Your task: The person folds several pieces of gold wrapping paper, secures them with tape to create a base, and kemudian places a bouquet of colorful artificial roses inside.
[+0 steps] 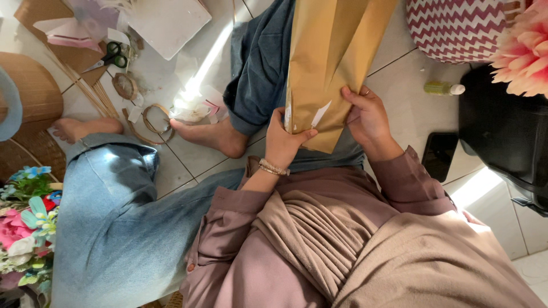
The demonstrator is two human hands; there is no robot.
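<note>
A long folded sheet of golden-brown paper (331, 63) rises from my lap toward the top of the view. My left hand (281, 142), a beaded bracelet on its wrist, pinches the sheet's lower left edge with the thumb across the front. My right hand (370, 120) grips the lower right edge, fingers curled over the fold. A small white strip shows on the paper between both hands. I sit on a tiled floor in a mauve top, with blue jeans and bare feet stretched out to the left.
Black-handled scissors (111, 56), thin sticks and wire rings (157, 120) lie on the floor at upper left. Artificial flowers (25, 228) sit at lower left. A small bottle (442, 88), a dark phone (439, 155), a black bag (508, 137) and a zigzag-patterned cushion (456, 25) are to the right.
</note>
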